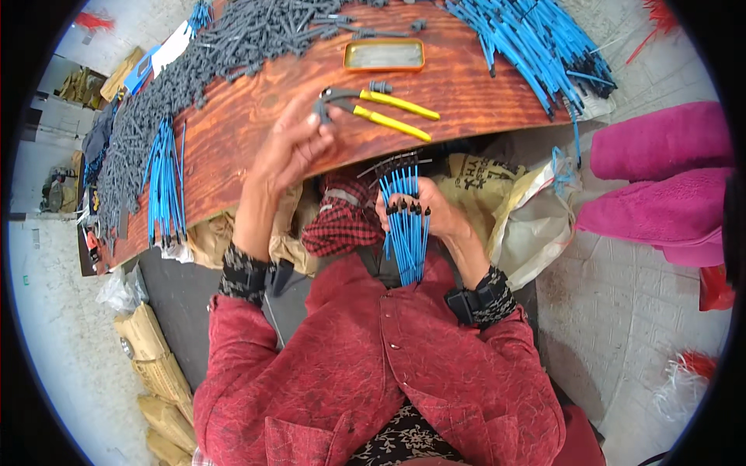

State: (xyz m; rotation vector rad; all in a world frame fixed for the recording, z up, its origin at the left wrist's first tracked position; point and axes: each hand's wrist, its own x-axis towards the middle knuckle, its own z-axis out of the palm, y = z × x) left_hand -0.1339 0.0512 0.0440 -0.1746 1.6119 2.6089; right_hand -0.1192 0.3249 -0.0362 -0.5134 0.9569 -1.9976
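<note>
My right hand (435, 208) is closed around a bundle of thin blue rods with black ends (408, 245), held upright over my lap just below the table edge. Thin dark strips stick out above the fist. My left hand (299, 147) is raised over the table's front edge, somewhat blurred, its fingers apart and partly bent. Its fingertips are beside the dark jaws of yellow-handled pincers (396, 116), which lie on the wood with their handles spread. Whether the fingertips touch the jaws, I cannot tell. A small grey plastic piece (380, 87) lies by the pincers.
The brown wooden table (233, 116) bears a long heap of grey plastic pieces (256, 35). Blue rods lie in a large pile (536, 46) at right and a smaller bunch (165, 186) at left. A shallow orange-rimmed tin (384, 56) stands behind the pincers. White sack (536, 233) below, right.
</note>
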